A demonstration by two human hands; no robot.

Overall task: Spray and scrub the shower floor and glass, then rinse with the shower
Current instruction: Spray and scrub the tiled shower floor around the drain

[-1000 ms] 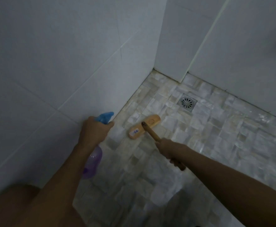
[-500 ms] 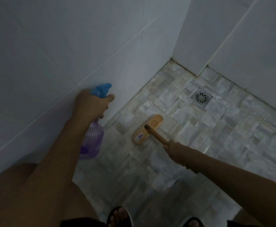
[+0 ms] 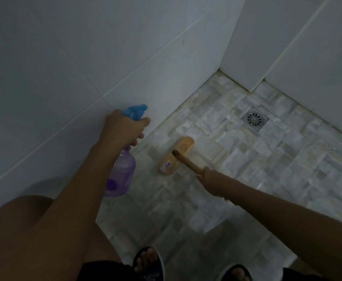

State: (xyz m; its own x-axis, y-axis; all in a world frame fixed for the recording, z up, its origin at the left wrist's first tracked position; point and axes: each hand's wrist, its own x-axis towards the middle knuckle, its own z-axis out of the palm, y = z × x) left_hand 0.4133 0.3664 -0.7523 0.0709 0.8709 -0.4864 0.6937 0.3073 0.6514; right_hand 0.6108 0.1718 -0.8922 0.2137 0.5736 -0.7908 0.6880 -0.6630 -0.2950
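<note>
The left hand (image 3: 123, 128) grips the neck of a translucent purple plastic spray bottle (image 3: 121, 171) just under its blue trigger head (image 3: 135, 111). The fingers are curled round the neck and the forefinger reaches forward beside the trigger. The bottle hangs tilted below the hand, off the floor and close to the left wall of large white tiles (image 3: 64, 57), with its nozzle aimed toward the far right. A darker purple round patch (image 3: 112, 184) shows low on the bottle; no writing on it can be made out.

The right hand (image 3: 210, 179) is clamped round the tan wooden handle (image 3: 188, 164) of a scrub brush. The brush's oblong orange-tan wooden head (image 3: 183, 146) lies flat on the shower floor (image 3: 267, 169), near the foot of the left wall. The handle's dark end meets the head about midway along it. At the near-left end of the head sits a small white sticker with blue print (image 3: 166, 166), too small to read.

The floor is a mosaic of pale grey-white and beige stone-look squares, glossy toward the right. A square metal drain with a round slotted grate (image 3: 255, 118) sits to the far right of the brush head, apart from it and near the far wall. At the near edge, two feet in dark sandals (image 3: 148, 262) stand on the tiles.
</note>
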